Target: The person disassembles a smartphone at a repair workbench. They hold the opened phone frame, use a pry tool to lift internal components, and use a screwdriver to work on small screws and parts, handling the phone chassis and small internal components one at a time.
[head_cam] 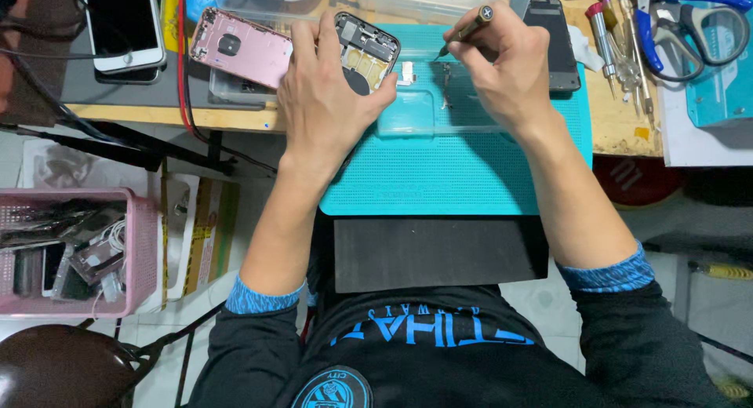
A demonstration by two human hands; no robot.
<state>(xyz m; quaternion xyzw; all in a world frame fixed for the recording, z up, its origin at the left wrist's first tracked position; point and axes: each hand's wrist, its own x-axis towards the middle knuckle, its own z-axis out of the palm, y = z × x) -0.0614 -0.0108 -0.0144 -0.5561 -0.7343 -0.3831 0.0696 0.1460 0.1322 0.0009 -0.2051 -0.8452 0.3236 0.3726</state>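
Two hands: working over a teal mat [455,180] on a wooden bench [620,129] (pink basket [145,243] sitting below).
Left hand [321,102]: fingers curling around, pinning the opened phone [369,51].
Right hand [510,74]: pinching a screwdriver [467,27], tip beside the phone.

Two hands: left hand [325,94], right hand [506,71]. One screwdriver [464,30] in use; roughly three more screwdrivers [616,43] at bench's right edge. One teal mat [455,173]. Two phone housings: pink rear shell [239,49], opened phone body [365,51]. Two whole phones: white phone [121,23], dark phone [555,43]. One scissors [698,23]. One pink basket [141,251].
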